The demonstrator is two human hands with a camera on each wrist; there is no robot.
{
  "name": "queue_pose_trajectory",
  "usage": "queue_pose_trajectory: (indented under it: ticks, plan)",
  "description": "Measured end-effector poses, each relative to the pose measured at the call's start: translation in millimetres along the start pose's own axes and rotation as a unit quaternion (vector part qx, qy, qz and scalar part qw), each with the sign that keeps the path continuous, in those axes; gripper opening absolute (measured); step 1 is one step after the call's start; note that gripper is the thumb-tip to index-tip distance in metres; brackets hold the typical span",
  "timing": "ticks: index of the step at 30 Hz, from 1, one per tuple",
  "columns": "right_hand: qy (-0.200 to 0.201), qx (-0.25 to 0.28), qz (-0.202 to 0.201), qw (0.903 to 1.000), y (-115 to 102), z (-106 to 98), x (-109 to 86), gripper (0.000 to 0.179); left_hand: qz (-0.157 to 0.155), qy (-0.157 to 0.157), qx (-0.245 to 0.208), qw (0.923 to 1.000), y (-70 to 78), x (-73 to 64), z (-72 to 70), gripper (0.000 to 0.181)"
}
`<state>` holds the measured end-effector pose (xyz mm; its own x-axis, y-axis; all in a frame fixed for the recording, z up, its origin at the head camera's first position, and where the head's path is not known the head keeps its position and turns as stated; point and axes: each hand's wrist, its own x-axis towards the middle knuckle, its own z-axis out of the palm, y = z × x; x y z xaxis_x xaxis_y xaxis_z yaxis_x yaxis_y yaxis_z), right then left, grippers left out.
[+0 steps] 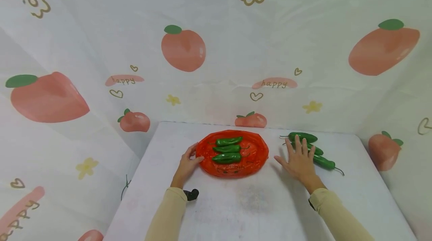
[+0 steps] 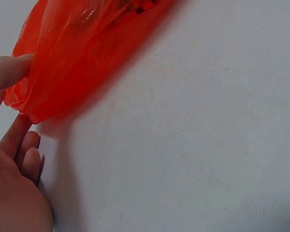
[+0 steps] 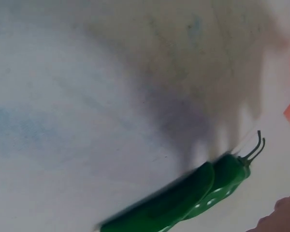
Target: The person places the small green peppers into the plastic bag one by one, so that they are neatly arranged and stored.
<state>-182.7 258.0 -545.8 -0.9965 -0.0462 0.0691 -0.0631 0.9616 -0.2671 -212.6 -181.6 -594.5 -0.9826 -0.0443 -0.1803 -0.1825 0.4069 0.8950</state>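
Note:
A red plastic bag lies spread in an oval with a raised rim; whether something is inside it, I cannot tell. Three green peppers lie in a stack of rows on it. My left hand holds the bag's left edge, and the left wrist view shows the thumb and a finger either side of the crinkled red film. On the right, my right hand is spread over three more green peppers, fingers straight. The right wrist view shows two peppers beside part of that hand.
Everything lies on a white table, enclosed by a white cloth backdrop with printed fruit. A thin green stem-like thing shows at the table's left edge. A black object sits at my left wrist.

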Motion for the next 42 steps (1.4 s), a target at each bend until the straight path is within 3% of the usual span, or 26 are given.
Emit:
queue_pose_trajectory:
  ticks: [17,27,42]
  plan:
    - [0.020,0.013,0.035,0.9991,46.9,-7.6,-4.3,0.103,0.001,0.001,-0.001,1.0000,3.2,2.2,-3.8,0.064]
    - [0.031,0.028,0.042,0.9982,69.7,-11.3,-16.1,0.097,0.000,0.001,-0.013,0.9999,-2.5,2.8,-0.9,0.063]
    - [0.061,0.036,0.064,0.9954,92.6,-8.3,-29.2,0.086,0.005,0.003,-0.009,0.9999,3.2,-4.5,-0.4,0.063]
